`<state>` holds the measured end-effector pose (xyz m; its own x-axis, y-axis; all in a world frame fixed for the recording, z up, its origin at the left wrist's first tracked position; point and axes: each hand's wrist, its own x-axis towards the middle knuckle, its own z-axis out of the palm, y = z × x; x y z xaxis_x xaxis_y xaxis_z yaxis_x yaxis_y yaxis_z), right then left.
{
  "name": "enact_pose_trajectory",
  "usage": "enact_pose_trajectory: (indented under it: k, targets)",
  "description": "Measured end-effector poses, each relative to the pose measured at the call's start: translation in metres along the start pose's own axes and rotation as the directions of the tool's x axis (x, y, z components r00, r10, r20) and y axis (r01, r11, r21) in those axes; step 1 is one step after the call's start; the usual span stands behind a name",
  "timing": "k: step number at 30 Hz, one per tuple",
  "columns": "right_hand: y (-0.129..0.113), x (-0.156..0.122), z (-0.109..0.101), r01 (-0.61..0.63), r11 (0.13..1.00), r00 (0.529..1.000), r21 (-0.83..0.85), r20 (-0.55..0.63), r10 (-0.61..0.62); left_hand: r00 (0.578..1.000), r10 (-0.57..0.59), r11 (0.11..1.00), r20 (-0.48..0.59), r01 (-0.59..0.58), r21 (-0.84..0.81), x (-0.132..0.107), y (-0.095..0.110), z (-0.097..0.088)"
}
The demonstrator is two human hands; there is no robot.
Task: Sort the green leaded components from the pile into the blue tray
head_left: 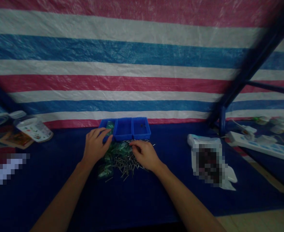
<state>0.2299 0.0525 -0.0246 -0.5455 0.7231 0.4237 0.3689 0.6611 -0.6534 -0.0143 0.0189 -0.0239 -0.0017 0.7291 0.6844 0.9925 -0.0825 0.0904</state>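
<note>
Your left hand (95, 145) curls loosely against the blue bins (123, 129). Your right hand (145, 154) rests bent fingers on the metal pins (124, 162) heaped between both hands. I cannot tell whether either grips anything. The pins look light, stiff and slippery, so pinch one mid-shaft.

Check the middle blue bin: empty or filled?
Looks empty: the middle blue bin shows only bare blue floor, while the left bin holds green pieces.

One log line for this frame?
left hand: at leftmost blue tray | right hand: on metal pins | green pieces: mixed with pins
</note>
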Motion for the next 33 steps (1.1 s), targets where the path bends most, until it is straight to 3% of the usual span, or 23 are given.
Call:
enact_pose_trajectory:
  k: [2,5,8,11,33]
  targets:
    - [0.000,-0.001,-0.002,0.021,1.000,1.000,-0.020,0.023,-0.021,0.997,0.072,0.992,0.018,-0.070,-0.102,-0.003,0.006,-0.008]
    - [0.000,-0.005,-0.003,0.069,0.992,0.993,-0.104,0.102,-0.058,0.955,0.208,0.957,0.211,-0.154,-0.246,-0.008,0.018,-0.015]
    - [0.002,-0.008,-0.003,0.107,0.966,0.975,-0.234,0.213,-0.057,0.894,0.283,0.942,0.349,-0.190,-0.277,-0.010,0.028,-0.015]
    - [0.003,-0.009,-0.001,0.115,0.954,0.967,-0.278,0.251,-0.044,0.865,0.297,0.941,0.405,-0.195,-0.275,-0.009,0.033,-0.012]
    - [0.004,-0.007,0.002,0.147,0.944,0.972,-0.295,0.221,-0.083,0.895,0.250,0.951,0.369,-0.155,-0.268,-0.015,0.025,0.002]
